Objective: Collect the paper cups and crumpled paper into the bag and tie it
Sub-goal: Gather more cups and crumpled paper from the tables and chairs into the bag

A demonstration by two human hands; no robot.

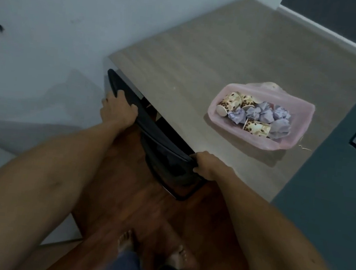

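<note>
Sitting open on the counter (203,55), a pink bag (292,138) holds paper cups (230,103) and crumpled paper (266,115), while the left hand (117,111) and right hand (208,165) each grip a black chair back (161,139).

Bench (214,57): light wood-grain top, set into a corner against a pale wall; I see most of its surface bare. One item rests directly on it, toward the right side: a translucent pink bag (296,117) lying open, holding bean-patterned paper cups (230,103) and lilac crumpled paper (268,115). A thin scrap of string (303,146) lies just beside the bag. Floor (125,195): reddish-brown wood below the bench's near edge; my bare feet (177,257) stand on it.
</note>
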